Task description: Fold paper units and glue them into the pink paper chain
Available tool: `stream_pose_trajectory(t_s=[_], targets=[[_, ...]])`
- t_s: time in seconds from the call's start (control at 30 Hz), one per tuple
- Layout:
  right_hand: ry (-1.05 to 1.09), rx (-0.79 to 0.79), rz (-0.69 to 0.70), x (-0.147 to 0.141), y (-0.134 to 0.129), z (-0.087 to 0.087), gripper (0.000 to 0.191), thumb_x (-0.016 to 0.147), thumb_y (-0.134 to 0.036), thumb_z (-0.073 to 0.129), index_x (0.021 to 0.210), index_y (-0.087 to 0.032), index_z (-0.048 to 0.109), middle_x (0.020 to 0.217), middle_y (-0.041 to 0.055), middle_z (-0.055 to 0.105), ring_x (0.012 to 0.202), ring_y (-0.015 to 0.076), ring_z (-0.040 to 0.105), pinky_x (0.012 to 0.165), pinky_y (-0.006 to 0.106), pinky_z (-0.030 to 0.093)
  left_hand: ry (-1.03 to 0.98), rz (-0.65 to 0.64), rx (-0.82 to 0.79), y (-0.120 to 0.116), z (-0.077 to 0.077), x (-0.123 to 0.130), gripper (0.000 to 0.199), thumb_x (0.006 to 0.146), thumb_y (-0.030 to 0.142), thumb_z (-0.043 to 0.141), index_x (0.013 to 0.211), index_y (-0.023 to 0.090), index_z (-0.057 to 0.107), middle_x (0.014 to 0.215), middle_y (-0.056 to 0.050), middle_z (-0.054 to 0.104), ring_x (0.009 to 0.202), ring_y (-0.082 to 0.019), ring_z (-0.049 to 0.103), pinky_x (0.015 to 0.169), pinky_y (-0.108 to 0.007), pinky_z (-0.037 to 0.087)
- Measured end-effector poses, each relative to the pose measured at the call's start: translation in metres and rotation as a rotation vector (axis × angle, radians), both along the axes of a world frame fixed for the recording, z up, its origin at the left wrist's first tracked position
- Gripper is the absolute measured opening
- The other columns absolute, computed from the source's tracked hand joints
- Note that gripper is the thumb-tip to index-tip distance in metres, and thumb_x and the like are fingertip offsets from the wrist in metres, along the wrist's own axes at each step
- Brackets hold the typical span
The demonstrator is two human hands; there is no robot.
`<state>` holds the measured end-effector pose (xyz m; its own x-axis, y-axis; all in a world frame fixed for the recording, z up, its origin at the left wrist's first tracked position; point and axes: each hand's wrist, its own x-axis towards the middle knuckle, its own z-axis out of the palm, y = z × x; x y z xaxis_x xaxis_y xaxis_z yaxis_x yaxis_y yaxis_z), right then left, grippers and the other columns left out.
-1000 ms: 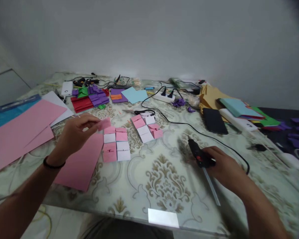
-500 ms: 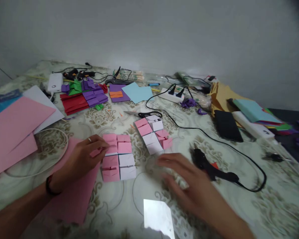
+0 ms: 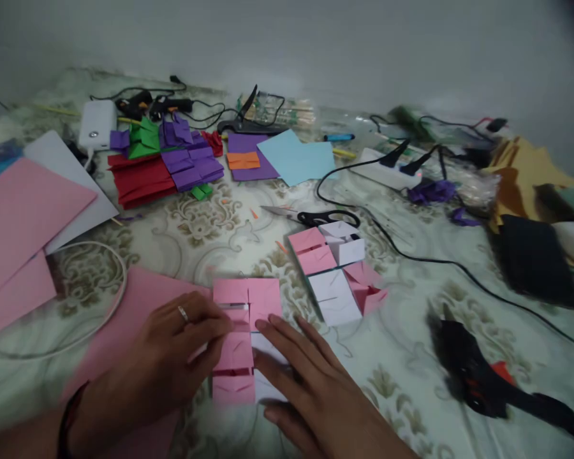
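Note:
A block of four folded paper squares, pink and white [image 3: 233, 357], lies flat on the patterned cloth. My left hand [image 3: 172, 350], with a ring, has its thumb and fingertips pressed together at the block's left edge; what they pinch is hidden. Fingers apart, my right hand [image 3: 310, 382] rests on the block's right side and covers part of the white square. Beyond it to the right lies a second block of pink and white squares [image 3: 335, 290]. A pink sheet [image 3: 138, 306] is partly under my left hand.
Scissors [image 3: 316, 217] lie behind the second block. A black glue gun [image 3: 483, 363] is at the right, its cable running to a white power strip [image 3: 387, 169]. Red folded paper [image 3: 141, 178] and purple pieces stand at the back left. Pink sheets [image 3: 23, 223] lie far left.
My right hand has moved left onto the block, from free space beside it. My left hand stays at the block's left edge. The view has shifted closer, and the block's top squares now sit closed together.

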<state>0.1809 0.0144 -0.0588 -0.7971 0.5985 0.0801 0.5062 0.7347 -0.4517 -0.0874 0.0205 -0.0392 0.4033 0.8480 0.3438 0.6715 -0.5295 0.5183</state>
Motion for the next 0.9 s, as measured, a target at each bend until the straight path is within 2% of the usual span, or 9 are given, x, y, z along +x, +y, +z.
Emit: stream_pose_trajectory(t_s=[0.23,0.4,0.5,0.63,0.77,0.9], targets=[[-0.024,0.029,0.053,0.006,-0.004,-0.008,0.052,0.090,-0.033,0.074,0.140,-0.024,0.063,0.160,0.0117,0.052,0.144,0.0375,0.052,0.113,0.064,0.051,-0.017,-0.008,-0.071,-0.002,0.001,0.006,0.022,0.094,0.005,0.061,0.105,0.024,0.065,0.095,-0.003,0.076,0.087,-0.016,0.072,0.074,-0.031,0.062],[-0.008,0.047,0.050,0.007,-0.004,-0.007,0.048,0.092,-0.033,0.072,0.139,-0.025,0.064,0.160,0.0116,0.052,0.145,0.0367,0.051,0.114,0.062,0.049,0.009,0.010,-0.077,0.001,0.001,0.005,0.023,0.094,0.007,0.060,0.105,0.027,0.067,0.092,-0.003,0.076,0.084,-0.017,0.073,0.072,-0.031,0.062],[0.001,0.026,-0.014,0.005,-0.006,-0.003,0.041,0.098,-0.037,0.067,0.137,-0.027,0.066,0.159,0.0078,0.054,0.148,0.0307,0.048,0.121,0.056,0.042,0.015,0.019,-0.078,0.001,0.001,0.005,0.020,0.094,0.008,0.061,0.103,0.025,0.068,0.093,-0.003,0.075,0.085,-0.016,0.072,0.075,-0.029,0.061],[0.015,-0.011,-0.088,0.002,-0.009,0.000,0.034,0.102,-0.040,0.063,0.134,-0.029,0.067,0.158,0.0035,0.056,0.152,0.0226,0.042,0.130,0.048,0.026,0.005,0.007,-0.082,0.003,0.002,0.006,0.022,0.094,0.000,0.062,0.104,0.019,0.069,0.096,-0.002,0.073,0.090,-0.014,0.068,0.082,-0.026,0.058],[0.031,-0.016,-0.093,0.001,-0.010,0.000,0.033,0.104,-0.040,0.060,0.135,-0.028,0.067,0.159,0.0030,0.054,0.156,0.0204,0.034,0.133,0.043,0.013,0.009,-0.007,-0.065,0.006,0.003,0.006,0.021,0.094,-0.001,0.063,0.103,0.017,0.070,0.096,-0.002,0.072,0.092,-0.014,0.067,0.084,-0.026,0.058],[0.019,-0.034,-0.074,0.002,-0.009,0.000,0.033,0.107,-0.037,0.053,0.136,-0.027,0.066,0.162,0.0029,0.050,0.158,0.0197,0.029,0.133,0.043,0.009,0.026,-0.014,-0.073,0.007,0.002,0.004,0.018,0.097,0.007,0.061,0.106,0.020,0.069,0.098,-0.002,0.072,0.093,-0.016,0.069,0.085,-0.029,0.061]])
